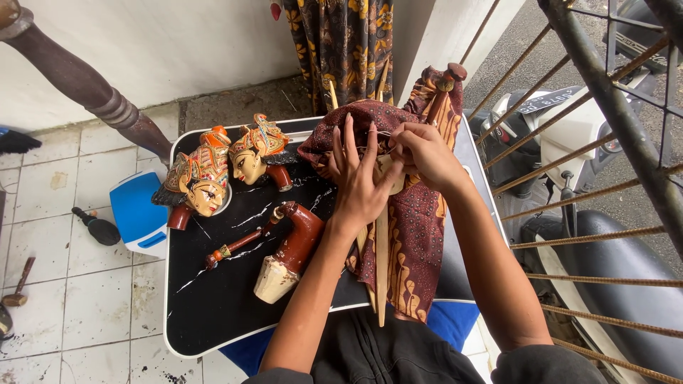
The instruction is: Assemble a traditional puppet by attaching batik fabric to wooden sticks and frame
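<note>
Centre of frame: left hand lies flat, fingers spread wide, pressing the maroon-and-gold batik cloth on the black tray table. Right hand, just beside it, fingers pinched narrow on the cloth's upper fold; a thread seems to run between the hands. Wooden rods protrude below the cloth. Left of centre: two painted carved puppet heads; below them, a brown wooden puppet torso.
</note>
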